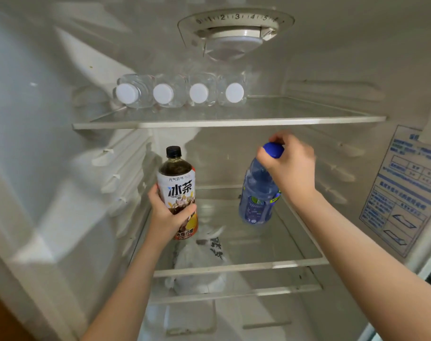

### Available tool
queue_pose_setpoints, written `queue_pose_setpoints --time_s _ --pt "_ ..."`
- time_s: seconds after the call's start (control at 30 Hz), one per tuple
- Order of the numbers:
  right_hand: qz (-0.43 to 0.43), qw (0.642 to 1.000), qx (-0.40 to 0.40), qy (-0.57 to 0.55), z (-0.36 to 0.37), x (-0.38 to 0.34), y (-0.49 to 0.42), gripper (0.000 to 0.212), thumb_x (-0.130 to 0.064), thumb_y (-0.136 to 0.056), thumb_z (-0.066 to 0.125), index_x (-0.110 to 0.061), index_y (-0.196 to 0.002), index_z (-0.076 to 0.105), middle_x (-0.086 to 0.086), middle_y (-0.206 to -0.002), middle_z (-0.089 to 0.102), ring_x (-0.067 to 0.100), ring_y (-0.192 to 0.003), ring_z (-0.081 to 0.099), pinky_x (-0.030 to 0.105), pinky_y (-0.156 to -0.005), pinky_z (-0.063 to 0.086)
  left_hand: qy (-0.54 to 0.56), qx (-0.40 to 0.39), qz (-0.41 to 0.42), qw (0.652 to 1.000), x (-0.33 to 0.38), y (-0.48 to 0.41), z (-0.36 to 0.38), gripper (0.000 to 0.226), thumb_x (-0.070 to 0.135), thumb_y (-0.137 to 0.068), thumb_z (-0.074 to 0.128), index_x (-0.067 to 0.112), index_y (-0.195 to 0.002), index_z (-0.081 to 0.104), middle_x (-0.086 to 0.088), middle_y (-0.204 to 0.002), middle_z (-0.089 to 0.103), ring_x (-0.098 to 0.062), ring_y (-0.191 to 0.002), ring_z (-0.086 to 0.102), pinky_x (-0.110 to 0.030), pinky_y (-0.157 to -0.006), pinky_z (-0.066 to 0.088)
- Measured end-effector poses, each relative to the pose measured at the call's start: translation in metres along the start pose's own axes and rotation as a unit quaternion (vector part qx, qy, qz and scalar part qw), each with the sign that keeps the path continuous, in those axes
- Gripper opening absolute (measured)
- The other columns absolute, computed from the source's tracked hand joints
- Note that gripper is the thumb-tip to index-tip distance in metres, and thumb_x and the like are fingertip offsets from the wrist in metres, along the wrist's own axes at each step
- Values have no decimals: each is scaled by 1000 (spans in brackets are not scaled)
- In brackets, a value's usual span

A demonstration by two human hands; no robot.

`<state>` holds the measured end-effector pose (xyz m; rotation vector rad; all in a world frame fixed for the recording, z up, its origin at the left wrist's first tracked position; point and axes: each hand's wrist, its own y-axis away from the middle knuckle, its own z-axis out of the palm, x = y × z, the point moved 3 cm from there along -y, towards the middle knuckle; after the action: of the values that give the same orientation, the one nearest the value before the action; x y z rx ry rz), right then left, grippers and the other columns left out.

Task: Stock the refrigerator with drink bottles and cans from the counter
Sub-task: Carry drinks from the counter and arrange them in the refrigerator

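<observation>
Right now L hand (167,215) grips iced-tea bottle (177,188), label "元气森林 冰茶", upright over mid shelf (239,265). R hand (293,166) pinches blue bottle (258,195) by its cap, tilted above same shelf; label unreadable. Top shelf (308,118): 4 white-capped water btls (180,92) lying down. Dial (236,23) marked 1–6.

Your tea bottle (177,183) was brown, black-capped, label white-orange. Your second bottle (256,200) was blue; water bottle caps (163,93) were white.
</observation>
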<state>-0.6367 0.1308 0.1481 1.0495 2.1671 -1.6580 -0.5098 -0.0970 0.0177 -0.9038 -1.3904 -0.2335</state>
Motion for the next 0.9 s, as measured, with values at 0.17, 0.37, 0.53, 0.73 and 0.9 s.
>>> queue_pose_setpoints --time_s 0.17,0.37,0.53,0.73,0.9 --pt "74 997 -30 -12 22 13 -24 26 -32 -83 64 -16 -103 63 5 -96 67 26 -90 59 25 -74 39 -31 14 20 999 2 3 2 85 -2 -67 80 26 -128 27 0 -125 52 -15 -114 55 -36 -93 47" --pt "61 994 -96 -8 41 29 -24 44 -25 -86 62 -18 -128 52 7 -119 60 28 -108 55 32 -89 44 -50 15 57 997 6 4 0 86 -3 -71 75 41 -129 28 10 -124 51 -4 -117 50 -27 -93 44" --pt "107 975 -146 -130 48 45 -11 88 -12 -73 76 -16 -145 25 -11 -116 46 5 -93 55 5 -72 41 -16 -41 -3 999 -7 -1 -6 90 -4 -81 68 14 -145 6 2 -134 41 -14 -125 45 -30 -97 42" --pt "173 957 -198 -120 74 91 52 79 -4 -64 80 -17 -129 35 -2 -114 61 22 -103 62 37 -86 51 -7 6 12 1000 -13 -6 1 85 2 -77 69 10 -142 15 -5 -136 45 -17 -124 48 -40 -105 41" --pt "174 975 -128 -59 85 101 59 76 -26 -62 85 -18 -125 43 -3 -113 63 18 -96 63 30 -76 48 -67 84 48 993 -24 -24 15 86 -7 -76 70 -4 -141 15 -21 -139 38 -29 -128 44 -44 -108 36"
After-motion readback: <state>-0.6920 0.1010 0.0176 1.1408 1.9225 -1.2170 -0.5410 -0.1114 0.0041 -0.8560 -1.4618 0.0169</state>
